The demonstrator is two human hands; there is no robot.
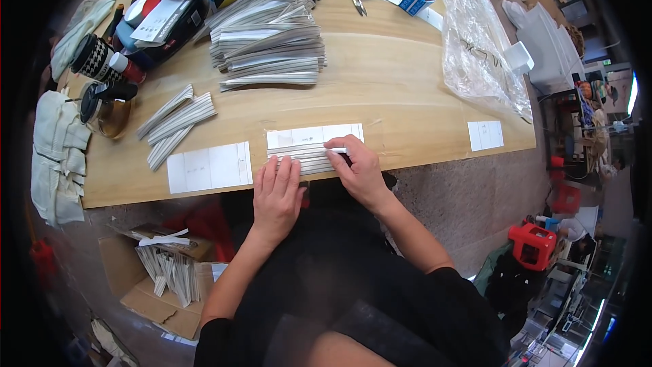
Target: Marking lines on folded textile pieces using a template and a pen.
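On the wooden table right before me lies a pale grey striped fabric strip (pixel 309 158), over a white paper sheet (pixel 319 134) with pencilled lines. My left hand (pixel 278 194) is flat on the strip's left end, fingers stretched out. In my right hand (pixel 356 166), the fingers pinch a short white pen-like stick (pixel 337 150) above the strip's right end; I cannot make out its tip. A second marked sheet (pixel 209 168) is left of my left hand. Several loose striped strips (pixel 180 119) lie beyond it.
A tall pile of striped strips (pixel 272 44) stands further back. A jar of brown liquid (pixel 109 110) and folded cloth (pixel 60 156) are at the left. Clear plastic (pixel 475 41) lies at the right, scissors-like snips (pixel 356 2) at the back. A cardboard box (pixel 163 278) sits below the table's edge.
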